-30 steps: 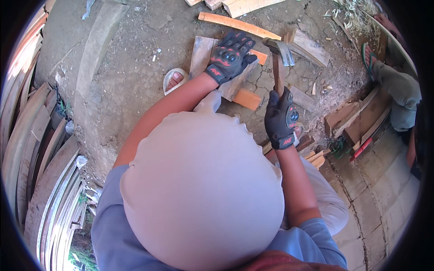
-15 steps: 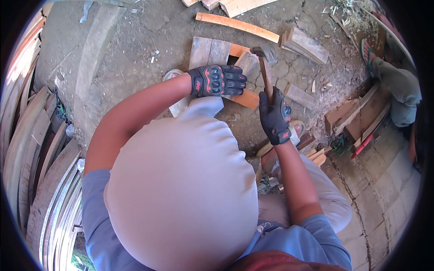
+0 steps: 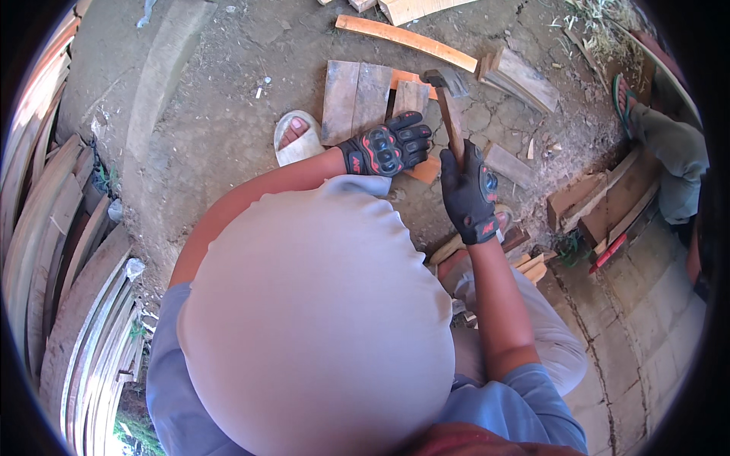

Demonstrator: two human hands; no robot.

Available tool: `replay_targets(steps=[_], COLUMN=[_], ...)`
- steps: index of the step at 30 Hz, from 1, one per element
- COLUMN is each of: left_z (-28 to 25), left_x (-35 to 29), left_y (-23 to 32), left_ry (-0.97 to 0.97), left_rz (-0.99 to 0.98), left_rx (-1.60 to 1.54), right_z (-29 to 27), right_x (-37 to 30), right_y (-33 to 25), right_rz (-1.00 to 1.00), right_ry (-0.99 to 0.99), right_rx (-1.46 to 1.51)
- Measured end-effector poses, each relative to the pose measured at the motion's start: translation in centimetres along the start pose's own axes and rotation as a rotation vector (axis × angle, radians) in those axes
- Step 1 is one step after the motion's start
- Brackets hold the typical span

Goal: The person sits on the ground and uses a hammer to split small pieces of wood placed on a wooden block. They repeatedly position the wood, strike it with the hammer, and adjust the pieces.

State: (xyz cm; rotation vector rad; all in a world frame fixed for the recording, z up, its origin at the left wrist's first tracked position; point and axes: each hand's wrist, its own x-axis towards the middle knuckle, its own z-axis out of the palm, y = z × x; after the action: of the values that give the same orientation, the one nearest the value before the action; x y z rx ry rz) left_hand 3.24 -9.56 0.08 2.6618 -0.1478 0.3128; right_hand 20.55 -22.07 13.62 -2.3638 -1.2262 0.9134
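My right hand (image 3: 470,194), in a black glove with red marks, is closed around the wooden handle of a hammer (image 3: 452,125). The dark hammer head (image 3: 447,80) points away from me, beside a short piece of board (image 3: 411,99). My left hand (image 3: 391,148), gloved alike, lies with fingers stretched and slightly apart at the near end of that piece. What is under its palm is hidden. Left of the piece, two weathered boards (image 3: 356,99) lie side by side across orange-toned wood strips, one strip (image 3: 426,169) showing between my hands.
A curved wooden strip (image 3: 407,42) and stacked short boards (image 3: 521,80) lie on cracked soil beyond. Long planks (image 3: 46,228) are piled at the left. At the right, another person's leg (image 3: 669,144) is beside thick timbers (image 3: 608,197) and a red tool (image 3: 608,253).
My left hand has drawn back slightly and to the right, its fingers spreading, uncovering more of the weathered boards and my sandalled foot. The short board piece now lies straighter. The hammer stays in my right hand.
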Motion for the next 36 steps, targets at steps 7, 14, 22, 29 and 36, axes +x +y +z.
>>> replay_targets(steps=[7, 14, 22, 29, 36], left_z=[2.1, 2.3, 3.3, 2.4, 3.4], left_x=[-0.4, -0.3, -0.4, -0.6, -0.5], left_y=[-0.8, -0.8, -0.7, -1.0, -1.3], left_ry=[0.058, -0.024, 0.146, -0.138, -0.025], left_rz=[-0.025, -0.033, -0.029, -0.036, -0.065], left_rx=[-0.118, -0.101, -0.082, -0.109, -0.224], right_z=[-2.4, -1.5, -3.3, -4.0, -6.0], right_x=[-0.5, -0.1, -0.3, 1.4, 3.0], right_y=[-4.2, -2.6, -5.5, -7.0, -7.5], right_rz=[-0.101, 0.028, -0.109, 0.002, -0.003], right_ry=[0.08, -0.024, -0.016, -0.046, -0.224], right_rx=[0.041, -0.154, -0.162, -0.06, -0.158])
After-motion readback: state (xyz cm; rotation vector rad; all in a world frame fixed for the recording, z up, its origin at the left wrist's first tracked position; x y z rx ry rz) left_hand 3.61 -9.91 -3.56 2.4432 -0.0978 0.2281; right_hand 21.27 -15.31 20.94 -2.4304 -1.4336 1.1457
